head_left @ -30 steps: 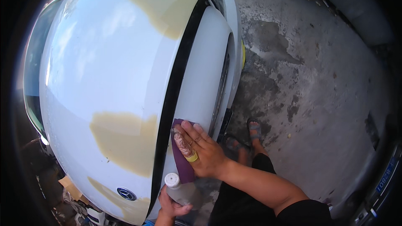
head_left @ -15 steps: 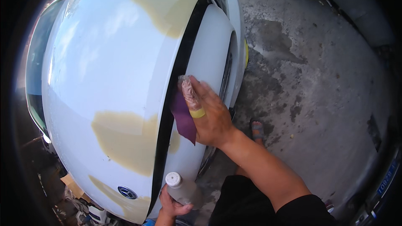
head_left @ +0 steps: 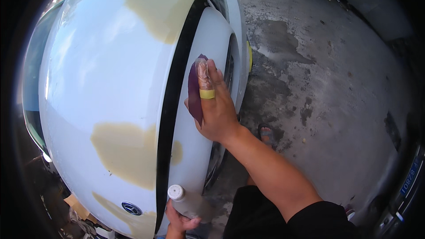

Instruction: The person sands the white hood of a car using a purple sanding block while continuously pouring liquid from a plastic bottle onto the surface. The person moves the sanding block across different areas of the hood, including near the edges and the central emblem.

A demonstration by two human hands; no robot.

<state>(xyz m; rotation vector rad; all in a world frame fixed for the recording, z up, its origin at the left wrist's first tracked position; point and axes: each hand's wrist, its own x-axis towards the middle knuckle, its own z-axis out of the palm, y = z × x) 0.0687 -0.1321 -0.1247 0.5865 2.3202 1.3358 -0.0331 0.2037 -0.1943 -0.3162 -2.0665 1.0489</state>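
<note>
My right hand point(head_left: 216, 106) lies nearly flat on the white car's front panel point(head_left: 212, 31), its fingers pointing away from me. Under it, a purple sheet of sandpaper point(head_left: 195, 90) is held against the panel, its left edge sticking out. One finger is wrapped in clear plastic with a yellow tape band point(head_left: 207, 94). Lower down, my left hand point(head_left: 179, 221) grips a translucent bottle point(head_left: 192, 206) with a white cap, tilted a little beside the panel. The bottle's contents are hard to make out.
Left of a black gap point(head_left: 173, 79) curves the white hood point(head_left: 102, 75), with beige patches point(head_left: 126, 152) and a round badge point(head_left: 132, 208). Stained concrete floor point(head_left: 318, 97) spreads to the right. A sandaled foot point(head_left: 265, 133) stands below my forearm. Cardboard point(head_left: 79, 206) lies at lower left.
My right hand has slid farther away along the panel with the sandpaper, off the black gap's edge. My left hand still holds the bottle; the whole view has shifted slightly.
</note>
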